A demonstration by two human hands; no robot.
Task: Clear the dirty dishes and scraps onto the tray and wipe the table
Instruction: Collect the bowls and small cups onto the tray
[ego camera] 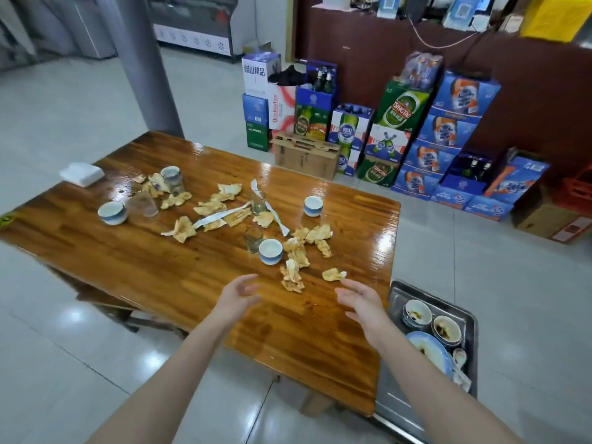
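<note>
You are hovering your left hand [238, 294] and right hand [360, 299] over the tabletop [128, 251], fingers released, grasping nothing. Scraps [292, 277] and a cup [270, 251] are lying just ahead; the tray [394, 389] is waiting at the right edge. Clearing is likely underway: next, gather the nearest scraps.

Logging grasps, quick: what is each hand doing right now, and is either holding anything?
Left hand: open, fingers loosely curled, holding nothing.
Right hand: open, fingers relaxed, holding nothing.
</note>
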